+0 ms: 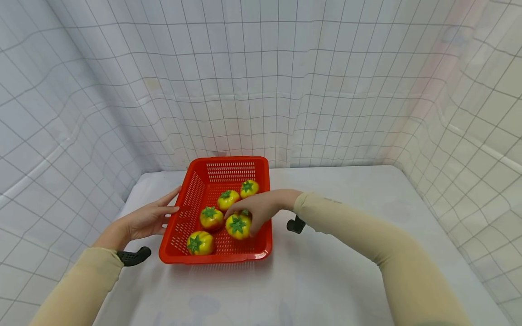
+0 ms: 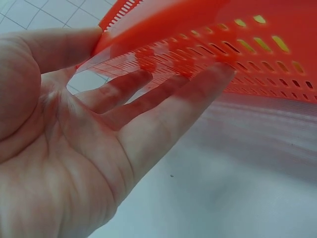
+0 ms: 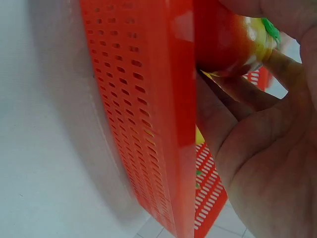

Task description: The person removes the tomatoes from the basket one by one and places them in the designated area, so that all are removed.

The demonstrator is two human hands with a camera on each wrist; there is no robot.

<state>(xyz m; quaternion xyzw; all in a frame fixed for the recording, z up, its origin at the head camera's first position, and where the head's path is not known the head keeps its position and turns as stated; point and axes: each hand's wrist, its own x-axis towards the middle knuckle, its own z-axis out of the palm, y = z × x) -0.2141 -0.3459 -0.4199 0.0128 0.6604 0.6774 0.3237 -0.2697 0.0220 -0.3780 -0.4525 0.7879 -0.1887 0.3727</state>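
A red plastic basket (image 1: 220, 259) with slotted walls holds several glossy yellow-and-red tomatoes with green star-shaped tops. My right hand (image 1: 264, 206) reaches in over the basket's right rim and grips a tomato (image 1: 238, 226) near the front right. In the right wrist view, fingers curve round the red side of that tomato (image 3: 233, 42). Another green top peeks out from under this hand, mostly hidden. At the basket's left side, my left hand (image 1: 148, 219) touches the wall with fairly straight fingers. Its thumb lies at the rim in the left wrist view, fingers against the slotted outside (image 2: 208, 49).
Other tomatoes lie along the basket: one at the front left (image 1: 200, 243), one in the middle left (image 1: 211, 218), one farther back (image 1: 228, 199) and one by the right wall (image 1: 249, 188). The basket stands on a white-covered table (image 1: 346, 271) before a grid-patterned curtain (image 1: 261, 90).
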